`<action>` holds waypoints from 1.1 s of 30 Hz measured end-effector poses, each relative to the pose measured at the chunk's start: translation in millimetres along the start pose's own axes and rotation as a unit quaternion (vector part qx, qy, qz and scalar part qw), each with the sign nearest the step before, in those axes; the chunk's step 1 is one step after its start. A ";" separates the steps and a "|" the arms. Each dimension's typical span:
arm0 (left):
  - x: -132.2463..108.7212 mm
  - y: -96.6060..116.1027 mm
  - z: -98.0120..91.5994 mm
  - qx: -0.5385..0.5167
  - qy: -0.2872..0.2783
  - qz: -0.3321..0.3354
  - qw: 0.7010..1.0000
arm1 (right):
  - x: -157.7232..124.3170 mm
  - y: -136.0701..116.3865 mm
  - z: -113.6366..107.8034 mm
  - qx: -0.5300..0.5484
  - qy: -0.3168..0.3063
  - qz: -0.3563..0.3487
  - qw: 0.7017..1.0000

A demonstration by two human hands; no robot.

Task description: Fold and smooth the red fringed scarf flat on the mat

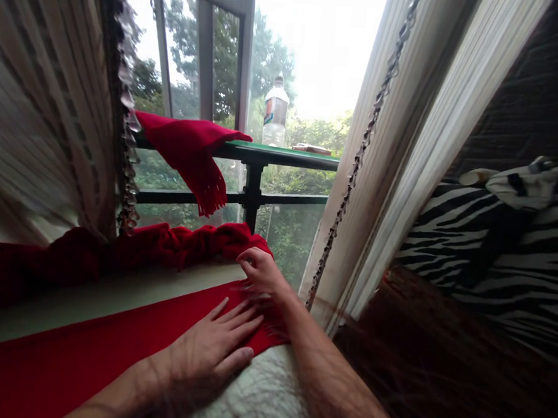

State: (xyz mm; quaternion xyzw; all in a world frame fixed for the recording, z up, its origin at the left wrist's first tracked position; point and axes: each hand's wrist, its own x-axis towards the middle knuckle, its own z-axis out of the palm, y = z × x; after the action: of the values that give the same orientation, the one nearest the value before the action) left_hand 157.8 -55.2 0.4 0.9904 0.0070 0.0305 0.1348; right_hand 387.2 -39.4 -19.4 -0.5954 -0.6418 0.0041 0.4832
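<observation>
A long red scarf (86, 342) lies flat across a pale windowsill (113, 293). My left hand (211, 347) rests flat on it with fingers stretched out, near the scarf's right end. My right hand (261, 271) is just beyond, fingers curled at the fringed end of the scarf, partly smeared by motion. A second bunched red scarf (163, 243) lies along the back of the sill. A third red scarf (191, 147) hangs over the green railing (282, 155).
A plastic water bottle (276, 112) stands on the railing by the open window. Beaded curtains hang at the left (48, 113) and right (407, 128). A zebra-striped cushion (484, 247) lies at the right. A textured pale cover (258, 397) sits under my arms.
</observation>
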 end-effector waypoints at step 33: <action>-0.6 -0.5 2.7 -0.093 0.136 0.052 0.985 | -7.1 -7.6 -4.8 0.012 -0.053 0.052 0.997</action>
State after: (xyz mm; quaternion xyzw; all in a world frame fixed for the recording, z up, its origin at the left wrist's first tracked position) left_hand 157.3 -55.4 -2.3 0.9592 -0.0289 0.1726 0.2220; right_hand 383.2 -49.8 -16.8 -0.6210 -0.6347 0.0680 0.4548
